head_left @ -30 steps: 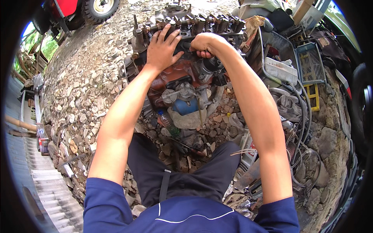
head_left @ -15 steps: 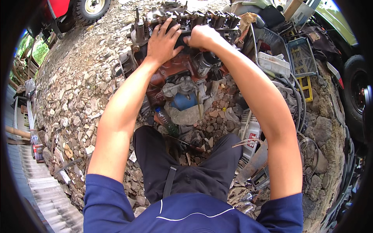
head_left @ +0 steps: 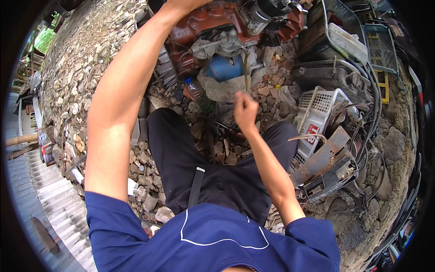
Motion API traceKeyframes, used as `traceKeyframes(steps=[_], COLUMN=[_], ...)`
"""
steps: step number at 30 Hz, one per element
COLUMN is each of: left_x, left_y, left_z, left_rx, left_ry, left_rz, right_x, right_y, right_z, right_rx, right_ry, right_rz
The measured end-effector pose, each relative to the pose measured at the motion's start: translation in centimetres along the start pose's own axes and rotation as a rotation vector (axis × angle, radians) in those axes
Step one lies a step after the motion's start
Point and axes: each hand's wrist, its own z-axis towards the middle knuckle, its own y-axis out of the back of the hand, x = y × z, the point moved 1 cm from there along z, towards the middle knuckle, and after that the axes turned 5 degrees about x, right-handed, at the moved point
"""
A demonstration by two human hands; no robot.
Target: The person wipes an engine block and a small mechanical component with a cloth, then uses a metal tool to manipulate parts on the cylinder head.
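My right hand [head_left: 245,109] is curled closed above the ground between my knees; what it holds, if anything, is hidden by the fingers. My left hand [head_left: 186,3] reaches past the upper edge at the engine's top, so its fingers are out of sight. The reddish-brown engine block [head_left: 210,22] stands on the stones ahead of me. On its near side are a grey metal part [head_left: 223,44] and a blue rounded canister [head_left: 225,68]. A thin brownish rod [head_left: 246,75] rises just beyond my right hand. Left of the canister leans a clear plastic bottle [head_left: 195,93] with a blue cap.
Loose stones and rubble [head_left: 90,59] cover the ground. At right lie a white plastic basket [head_left: 315,113], a rusty metal plate [head_left: 321,154], black cables [head_left: 374,99] and a blue-grey crate [head_left: 381,47]. Corrugated sheets [head_left: 59,195] lie at lower left.
My right hand has come off the engine's top and back toward me, now closed between my knees. The view has tilted down, leaving the engine's top and most of my left hand out of frame.
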Motion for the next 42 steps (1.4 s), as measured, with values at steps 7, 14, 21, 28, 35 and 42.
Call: traceKeyframes(steps=[7,14,21,28,35,42], left_x=[-0.4,-0.4,-0.9,-1.7,-1.5,-7.0], left_y=[-0.6,-1.3,-1.2,-1.9,-1.3,1.6], left_z=[-0.4,-1.1,-1.0,-0.6,-0.9,0.6], left_rx=[0.029,0.013,0.020,0.036,0.150,-0.135], left_ry=[0.045,0.113,0.177,0.240,0.296,0.246], left_rz=[0.004,0.004,-0.067,0.011,-0.183,-0.611], right_x=[-11.8,-14.5,-14.7,-13.4,-3.2,7.2], right_y=[-4.9,-5.3,-4.4,-3.0,0.2,8.0], right_z=[-9.8,-12.4,-13.5,-12.8,-6.8,6.3], right_rx=[0.846,0.925,1.012,0.744,0.271,-0.333], right_ry=[-0.469,-0.369,-0.321,-0.231,0.059,0.301], right_rz=[-0.672,-0.881,-0.874,-0.582,-0.155,-0.225])
